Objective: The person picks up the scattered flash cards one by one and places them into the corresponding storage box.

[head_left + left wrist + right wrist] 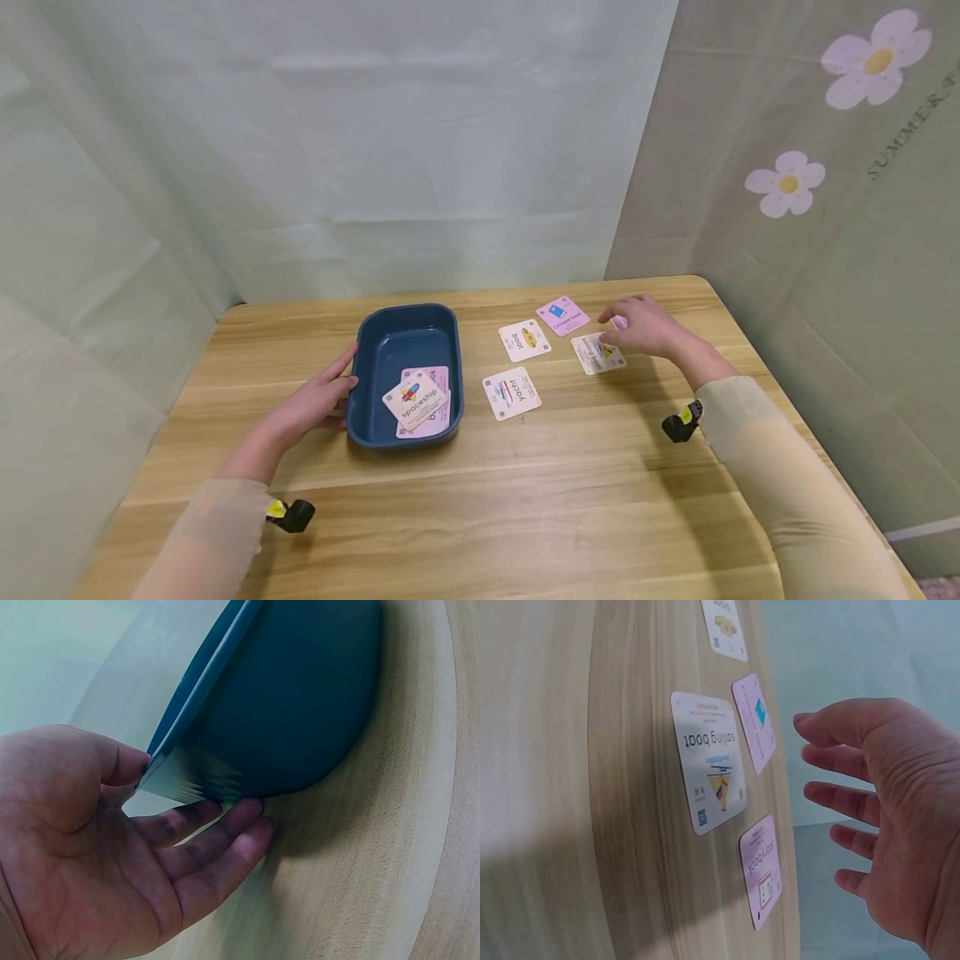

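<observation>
Gripping the blue tray (405,340), with the spaceship card (415,402) inside, by its left side with the left hand (317,403). Hovering over the sailing boat card (711,761) and storybook card (760,870) with the right hand (643,326), with fingers (841,799) bent and parted, near the yacht card (512,393) on the bench (525,500).

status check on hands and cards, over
Left hand gripping blue bin. Right hand empty, near sailing boat card. Card face up, nothing lying on it. No obstruction visible.
</observation>
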Demonstrator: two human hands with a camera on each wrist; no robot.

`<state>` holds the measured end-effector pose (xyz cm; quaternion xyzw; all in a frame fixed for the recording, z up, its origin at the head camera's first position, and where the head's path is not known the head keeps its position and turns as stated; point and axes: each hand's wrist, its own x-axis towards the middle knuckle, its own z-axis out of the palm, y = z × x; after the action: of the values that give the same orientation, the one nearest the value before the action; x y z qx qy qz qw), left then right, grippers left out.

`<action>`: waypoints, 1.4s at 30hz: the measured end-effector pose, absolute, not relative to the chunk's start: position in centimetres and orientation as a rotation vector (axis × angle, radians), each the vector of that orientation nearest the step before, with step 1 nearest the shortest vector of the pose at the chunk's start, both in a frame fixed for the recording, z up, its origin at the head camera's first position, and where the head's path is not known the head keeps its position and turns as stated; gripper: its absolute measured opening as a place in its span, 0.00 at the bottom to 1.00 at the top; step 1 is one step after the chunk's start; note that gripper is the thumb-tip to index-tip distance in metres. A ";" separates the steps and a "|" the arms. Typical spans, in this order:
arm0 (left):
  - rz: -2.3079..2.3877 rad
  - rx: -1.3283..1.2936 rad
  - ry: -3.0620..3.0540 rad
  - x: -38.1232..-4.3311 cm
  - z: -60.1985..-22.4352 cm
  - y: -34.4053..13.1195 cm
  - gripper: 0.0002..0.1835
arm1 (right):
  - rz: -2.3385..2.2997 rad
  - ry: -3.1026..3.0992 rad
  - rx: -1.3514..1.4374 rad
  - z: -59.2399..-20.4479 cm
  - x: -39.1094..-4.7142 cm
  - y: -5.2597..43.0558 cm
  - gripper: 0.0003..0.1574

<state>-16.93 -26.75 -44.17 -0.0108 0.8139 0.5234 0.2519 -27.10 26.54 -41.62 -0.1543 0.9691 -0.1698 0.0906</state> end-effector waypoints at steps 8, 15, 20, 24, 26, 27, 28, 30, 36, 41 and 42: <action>1.430 -0.030 2.211 -17.0 -44.2 -26.7 0.36 | -0.506 2.874 -0.467 -42.2 -27.0 26.9 0.27; 1.423 -0.035 2.213 -16.9 -44.1 -26.7 0.36 | -0.490 2.886 -0.495 -42.9 -26.9 27.1 0.25; 1.418 -0.041 2.214 -17.0 -44.4 -26.8 0.36 | -0.447 2.896 -0.511 -43.5 -27.0 27.1 0.23; 1.411 -0.035 2.224 -17.1 -44.5 -26.9 0.36 | -0.396 2.906 -0.520 -44.0 -27.1 27.2 0.21; 1.411 -0.035 2.226 -17.2 -44.5 -26.9 0.36 | -0.383 2.911 -0.515 -44.1 -27.1 27.3 0.22; 1.409 -0.030 2.226 -17.2 -44.5 -26.9 0.36 | -0.377 2.914 -0.516 -44.2 -27.1 27.4 0.22; 1.412 -0.030 2.226 -17.2 -44.5 -27.0 0.36 | -0.374 2.916 -0.517 -44.3 -27.0 27.4 0.22; 1.414 -0.034 2.225 -17.2 -44.5 -27.0 0.36 | -0.367 2.919 -0.521 -44.4 -27.0 27.5 0.22; 1.430 -0.017 2.214 -17.2 -44.6 -27.0 0.36 | -0.340 2.927 -0.532 -44.8 -27.1 27.7 0.23; 1.443 -0.018 2.204 -17.3 -44.7 -27.0 0.36 | -0.360 2.914 -0.506 -45.0 -27.0 27.9 0.31; 1.444 -0.017 2.204 -17.3 -44.7 -27.0 0.36 | -0.364 2.907 -0.500 -45.0 -27.0 27.9 0.34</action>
<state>-17.27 -27.04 -44.75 -0.0063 0.8097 0.5306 0.2506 -26.98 27.87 -44.98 -0.1677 0.9746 -0.1221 0.0845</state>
